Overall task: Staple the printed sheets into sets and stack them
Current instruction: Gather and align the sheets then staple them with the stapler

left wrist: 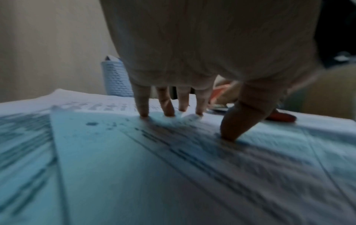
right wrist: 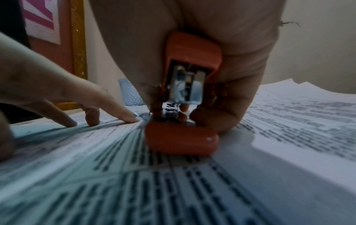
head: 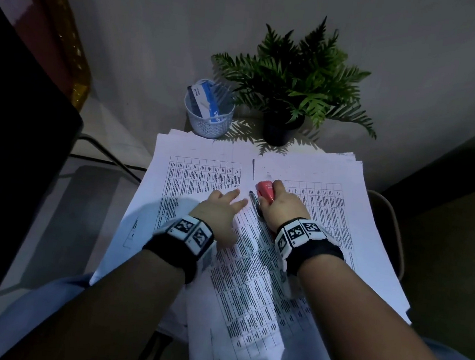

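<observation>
Head view lost its far left to a dark, flat shape (head: 15, 158) cut off by the frame, too dim to identify. Right of it, at the far edge of the sheets, stood a pale blue openwork plastic basket (head: 209, 110) holding a blue and white carton whose print could not be read. The left stack of printed sheets (head: 202, 173) lay below it, white paper with ruled tables, its near part covered by a tilted set of sheets (head: 248, 291) running toward the person.

On that tilted set the left hand (head: 219, 207) lay spread, fingers straight and splayed; the left wrist view, blurred, showed the fingertips (left wrist: 144, 113) and thumb pressing down on the paper, holding nothing.

Just right of it, the right hand (head: 281, 207) was curled round a small red stapler (head: 265, 189) at the far corner of the tilted set. In the right wrist view the stapler showed orange-red rounded plastic shells with a bright metal magazine between them, its base resting on the paper; its front was hidden behind the palm, so whether the corner sat between its jaws could not be made out.

Farther right, a fern-like plant (head: 298, 78) in a dark round pot stood behind the right stack of sheets (head: 331, 189), whose loose edges fanned unevenly.
</observation>
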